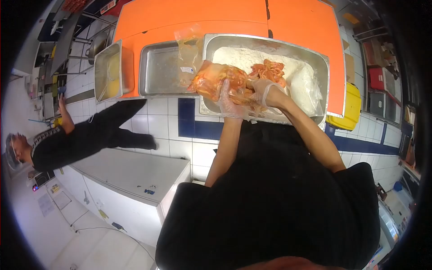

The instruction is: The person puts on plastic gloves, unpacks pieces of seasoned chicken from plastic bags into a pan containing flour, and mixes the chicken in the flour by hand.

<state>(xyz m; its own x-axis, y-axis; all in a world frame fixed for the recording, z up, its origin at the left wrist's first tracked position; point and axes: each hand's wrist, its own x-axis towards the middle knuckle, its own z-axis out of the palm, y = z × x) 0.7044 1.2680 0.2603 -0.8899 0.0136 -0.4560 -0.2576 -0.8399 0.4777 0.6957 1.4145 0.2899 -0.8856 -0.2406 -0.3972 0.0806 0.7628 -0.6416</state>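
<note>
My left hand (231, 100), in a clear plastic glove, grips a clear bag of marinated meat (211, 81), orange-red and wet-looking, from its near side. My right hand (266, 93), gloved the same way, is closed at the right end of this bag; its fingertips are partly hidden there. Both hands are over the near left part of a deep metal pan (321, 63) of white flour (234, 56). A heap of loose orange-red meat pieces (270, 71) lies on the flour, just beyond my right hand.
Left of the flour pan is a shallow metal tray (157, 63), with an emptied-looking smeared plastic bag (190, 42) across its right rim. A metal container (121, 54) with yellow contents stands further left on the orange table (193, 11). Another person (85, 128) walks at left, near a white chest (135, 173).
</note>
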